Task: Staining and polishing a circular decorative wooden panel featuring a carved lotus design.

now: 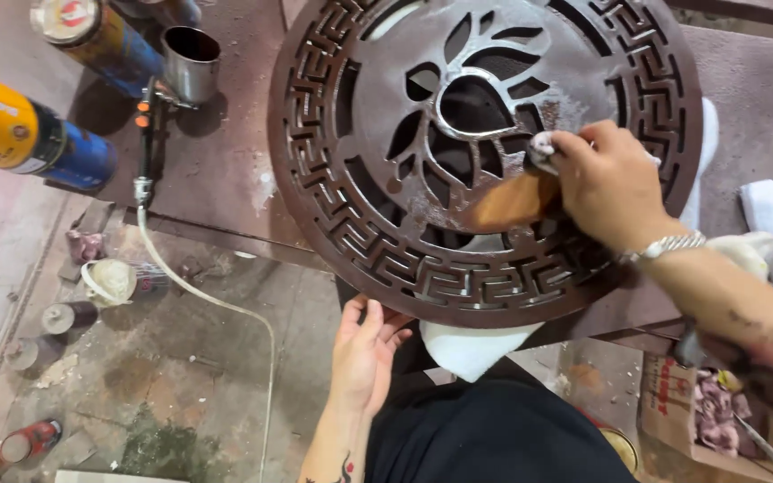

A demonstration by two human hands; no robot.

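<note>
At about nine o'clock two spray cans [33, 134] lie on the brown workbench [216, 170], with a spray gun [147, 125] and its metal cup [191, 63] just beside them at ten o'clock and a hose [216, 300] trailing down toward the floor. The round cast-metal grille [485, 152], pierced with a key-pattern rim and a flower centre, fills the middle and overhangs the bench's near edge over a white cloth [471, 344]. At six o'clock the left hand [364, 349] lies flat, fingers released and spread, touching the grille's underside rim as if steadying it. At three o'clock the right hand [606, 183] is clenched around a small pale wad [543, 148], pressed to the grille beside a shiny orange-brown patch [512, 201]. It looks like the rubbing-in stage of finishing; the next stroke likely calls for firm pressure while the left hand braces the disc.
</note>
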